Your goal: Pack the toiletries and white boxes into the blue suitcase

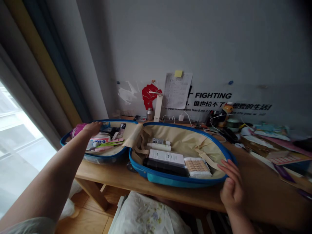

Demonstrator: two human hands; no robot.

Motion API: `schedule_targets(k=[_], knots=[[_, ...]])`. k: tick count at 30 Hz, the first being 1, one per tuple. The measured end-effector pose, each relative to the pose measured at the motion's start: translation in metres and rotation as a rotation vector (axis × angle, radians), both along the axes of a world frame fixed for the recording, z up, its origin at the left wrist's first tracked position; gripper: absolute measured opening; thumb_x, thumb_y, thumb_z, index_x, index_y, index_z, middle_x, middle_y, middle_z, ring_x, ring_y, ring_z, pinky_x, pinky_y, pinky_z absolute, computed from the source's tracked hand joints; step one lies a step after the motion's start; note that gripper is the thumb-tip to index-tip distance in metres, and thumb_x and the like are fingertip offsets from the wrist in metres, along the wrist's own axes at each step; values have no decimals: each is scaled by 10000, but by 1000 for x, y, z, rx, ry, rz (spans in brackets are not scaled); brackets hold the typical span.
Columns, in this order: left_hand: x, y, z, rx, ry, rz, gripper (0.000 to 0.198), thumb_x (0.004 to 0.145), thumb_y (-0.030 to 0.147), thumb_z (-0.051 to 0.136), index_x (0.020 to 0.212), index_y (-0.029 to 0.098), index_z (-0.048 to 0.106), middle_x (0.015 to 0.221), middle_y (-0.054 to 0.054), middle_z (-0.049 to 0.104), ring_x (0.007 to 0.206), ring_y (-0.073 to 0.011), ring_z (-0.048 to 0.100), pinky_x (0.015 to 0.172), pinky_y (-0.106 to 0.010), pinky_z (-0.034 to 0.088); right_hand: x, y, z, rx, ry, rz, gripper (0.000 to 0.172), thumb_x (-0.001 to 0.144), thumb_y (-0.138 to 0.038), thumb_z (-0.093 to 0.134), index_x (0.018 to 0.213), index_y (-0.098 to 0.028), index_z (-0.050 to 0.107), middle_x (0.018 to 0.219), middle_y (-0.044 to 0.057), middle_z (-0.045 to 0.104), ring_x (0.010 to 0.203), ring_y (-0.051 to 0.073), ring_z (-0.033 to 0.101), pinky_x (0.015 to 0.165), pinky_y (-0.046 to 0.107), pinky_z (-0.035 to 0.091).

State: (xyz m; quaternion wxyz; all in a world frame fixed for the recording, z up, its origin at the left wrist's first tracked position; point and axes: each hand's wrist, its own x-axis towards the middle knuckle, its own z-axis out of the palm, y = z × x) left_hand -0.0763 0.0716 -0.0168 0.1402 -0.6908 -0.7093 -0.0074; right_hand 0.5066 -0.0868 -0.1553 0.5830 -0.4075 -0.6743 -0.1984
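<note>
An open blue suitcase (185, 182) lies on the wooden desk, both halves facing up with a beige lining. In its right half are two white tubes (159, 147), a white box (167, 157) on a black item, and a pack of cotton swabs (198, 167). The left half holds a purple item (78, 130), a phone-like item (122, 130) and green and pink items. My left hand (92, 128) reaches over the left half; its fingertips and anything in them are hard to make out. My right hand (232, 185) touches the right rim, fingers apart, holding nothing.
Papers and a purple item (284, 173) clutter the desk's right side. Behind the suitcase stand a white upright device (158, 108), a small bottle (149, 114), chargers and cables. A chair with a floral cover (148, 214) is below the desk; curtains hang at left.
</note>
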Motion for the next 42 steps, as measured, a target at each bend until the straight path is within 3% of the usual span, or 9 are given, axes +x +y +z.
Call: schedule_targets(k=[3, 6, 9, 12, 17, 21, 27, 32, 42], knots=[[13, 4, 8, -19, 21, 51, 350, 913, 298, 496, 1220, 141, 560, 1179, -138, 665, 1001, -248, 673, 856, -307, 491, 0, 0, 0, 11, 2, 17, 408, 1035, -316, 305, 1174, -170, 659, 1212, 166, 672, 1305, 311, 559, 1044, 561, 459], [49, 10, 24, 5, 15, -2, 465, 922, 391, 481, 1317, 144, 492, 1308, -170, 598, 1068, -280, 676, 864, -316, 505, 0, 0, 0, 7, 20, 23, 400, 1032, -321, 316, 1157, -177, 668, 1204, 162, 677, 1298, 308, 565, 1051, 565, 456], [112, 7, 39, 64, -17, -205, 521, 884, 460, 528, 1309, 161, 495, 1295, -156, 618, 1091, -295, 680, 882, -327, 513, -1, 0, 0, -5, 42, 25, 406, 1030, -350, 325, 1124, -179, 681, 1194, 161, 682, 1287, 307, 573, 1058, 570, 456], [187, -7, 45, 3, -42, -397, 601, 880, 520, 568, 1356, 176, 441, 1118, -118, 716, 1033, -303, 710, 849, -334, 523, -1, 0, 0, -2, 37, 24, 410, 1030, -352, 325, 1127, -175, 682, 1197, 161, 682, 1284, 304, 573, 1054, 570, 458], [293, -24, 25, -219, -22, -694, 596, 932, 544, 552, 1375, 165, 427, 1152, -154, 731, 1079, -311, 707, 873, -354, 523, -4, -1, 3, 13, 31, 33, 393, 1032, -307, 324, 1151, -178, 675, 1201, 154, 679, 1301, 294, 560, 1061, 559, 450], [343, -25, 0, -358, 11, -736, 539, 997, 571, 421, 1329, 149, 470, 1196, -181, 716, 1145, -317, 683, 927, -385, 517, -5, -2, 4, 5, 36, 31, 386, 1031, -313, 333, 1148, -191, 679, 1199, 139, 682, 1292, 294, 569, 1064, 562, 454], [371, -24, -23, -410, 30, -725, 497, 1006, 447, 411, 1367, 108, 455, 1300, -220, 655, 1223, -318, 641, 999, -409, 496, -2, -4, 1, -19, 24, 33, 395, 1030, -291, 322, 1195, -189, 667, 1231, 145, 670, 1325, 295, 540, 1066, 562, 452], [376, -14, -27, -467, 22, -731, 514, 972, 430, 479, 1427, 196, 436, 1430, -168, 575, 1279, -290, 605, 1055, -392, 468, -3, -4, 1, -35, 47, 33, 399, 1030, -331, 334, 1172, -187, 678, 1208, 148, 677, 1309, 291, 555, 1059, 567, 460], [377, -10, -35, -601, -31, -733, 571, 932, 386, 542, 1467, 213, 441, 1468, -151, 553, 1295, -267, 588, 1079, -354, 450, -3, -4, 2, -22, 15, 26, 386, 1029, -263, 325, 1207, -187, 659, 1246, 149, 665, 1340, 279, 530, 1074, 537, 447]])
